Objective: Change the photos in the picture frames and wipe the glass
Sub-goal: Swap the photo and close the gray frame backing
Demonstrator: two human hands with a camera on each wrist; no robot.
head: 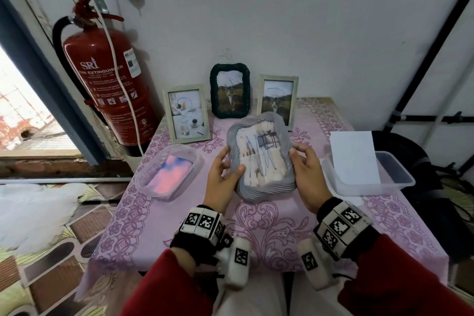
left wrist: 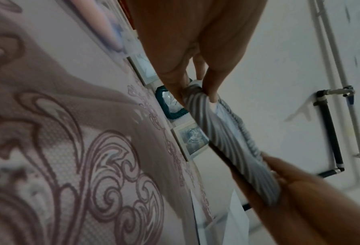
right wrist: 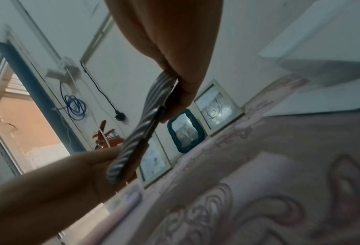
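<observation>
Both hands hold the grey frame [head: 261, 156] above the middle of the counter [head: 269, 226]: left hand [head: 221, 182] grips its 9 o'clock side, right hand [head: 309, 174] its 3 o'clock side. Three more frames stand at 12 o'clock.

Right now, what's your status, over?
Left hand and right hand grip grey ribbed picture frame, lifted above pink patterned tablecloth. Glass scribbled, unwiped. Nothing blocking.
</observation>
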